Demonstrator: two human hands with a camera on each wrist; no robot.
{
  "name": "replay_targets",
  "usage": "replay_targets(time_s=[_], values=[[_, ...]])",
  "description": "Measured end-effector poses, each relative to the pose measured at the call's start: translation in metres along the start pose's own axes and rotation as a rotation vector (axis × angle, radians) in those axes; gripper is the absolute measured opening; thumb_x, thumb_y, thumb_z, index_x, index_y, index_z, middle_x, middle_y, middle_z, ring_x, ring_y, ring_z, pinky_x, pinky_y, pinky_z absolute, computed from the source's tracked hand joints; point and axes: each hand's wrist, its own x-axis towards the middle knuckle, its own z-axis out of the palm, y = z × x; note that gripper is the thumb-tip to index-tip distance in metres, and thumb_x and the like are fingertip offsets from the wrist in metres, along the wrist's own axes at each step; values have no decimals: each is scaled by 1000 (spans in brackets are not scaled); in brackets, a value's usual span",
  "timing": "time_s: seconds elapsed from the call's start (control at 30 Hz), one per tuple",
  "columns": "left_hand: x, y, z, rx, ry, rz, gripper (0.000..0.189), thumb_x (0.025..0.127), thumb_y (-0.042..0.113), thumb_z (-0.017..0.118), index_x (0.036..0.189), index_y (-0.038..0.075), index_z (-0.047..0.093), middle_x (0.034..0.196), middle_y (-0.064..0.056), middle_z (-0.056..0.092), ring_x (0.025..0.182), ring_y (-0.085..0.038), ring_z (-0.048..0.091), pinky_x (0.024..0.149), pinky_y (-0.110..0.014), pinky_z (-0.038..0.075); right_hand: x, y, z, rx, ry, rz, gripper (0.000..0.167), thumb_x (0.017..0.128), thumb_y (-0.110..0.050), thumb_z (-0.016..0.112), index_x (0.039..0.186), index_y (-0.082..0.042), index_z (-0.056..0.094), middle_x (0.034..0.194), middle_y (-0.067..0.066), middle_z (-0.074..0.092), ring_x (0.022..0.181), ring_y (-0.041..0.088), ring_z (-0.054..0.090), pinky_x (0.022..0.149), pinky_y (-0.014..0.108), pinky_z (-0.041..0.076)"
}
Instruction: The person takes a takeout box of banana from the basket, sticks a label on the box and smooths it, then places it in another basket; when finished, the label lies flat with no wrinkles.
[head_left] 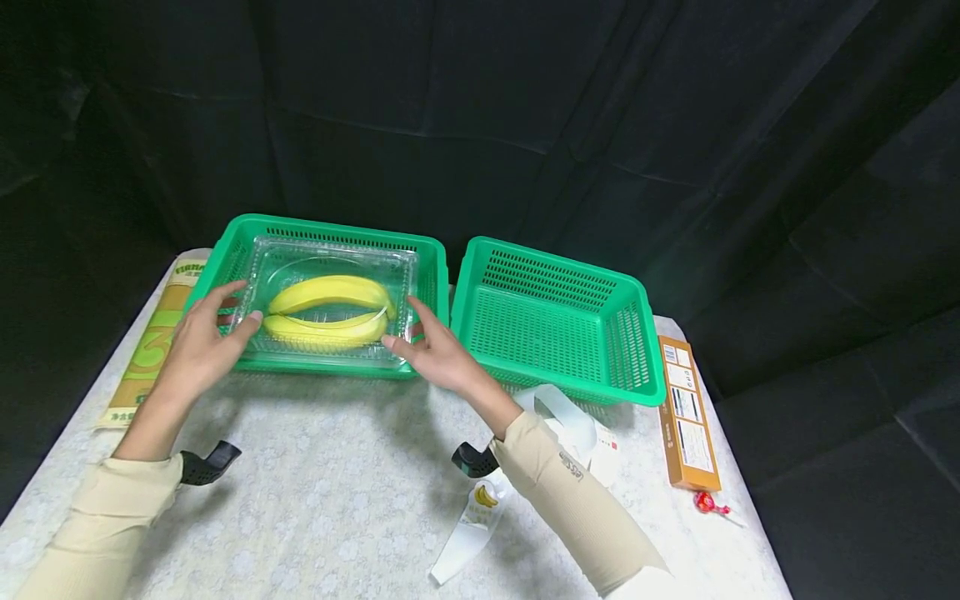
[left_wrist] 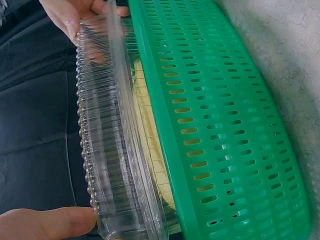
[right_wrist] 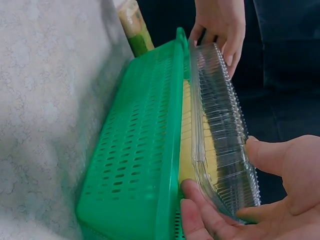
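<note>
A clear plastic clamshell box [head_left: 405,267] sits at the mouth of the left green basket [head_left: 337,371], its lower part down inside. Through its lid show two yellow bananas [head_left: 330,290]. My left hand [head_left: 202,337] grips the box's left side, thumb on top of the lid. On the opposite side, my right hand [head_left: 438,354] holds the box with thumb above and fingers beneath the rim. The right wrist view shows the ridged lid [right_wrist: 220,110] standing above the basket's edge, with both hands at its ends. How far down the box reaches is hidden by the basket wall.
Another green basket [head_left: 536,333] stands to the right. Near my right forearm lie a white strap [head_left: 555,408] and a banana-printed label [head_left: 480,508]. An orange box [head_left: 690,417] and a red lollipop [head_left: 708,504] lie far right; a green-brown packet [head_left: 153,342] lies left.
</note>
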Motion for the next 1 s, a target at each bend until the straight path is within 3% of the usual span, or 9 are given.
replay_targets(time_s=[0.37,1.0], values=[[-3,6,1,-48,-17,-17,59,106,28,47,157,5,30,150,-35,38,131,-55,43,102,-67,41,-9,7,0,-13,62,-62,81,99,-43,61,163,-27,13,142,16,52,125,31,60,95,47,55],[-15,11,-5,-127,-23,-30,60,106,31,47,158,8,28,155,-33,34,135,-56,41,105,-69,39,-24,6,-4,-13,59,-144,80,99,-38,63,162,-25,16,145,13,52,122,30,62,93,44,57]])
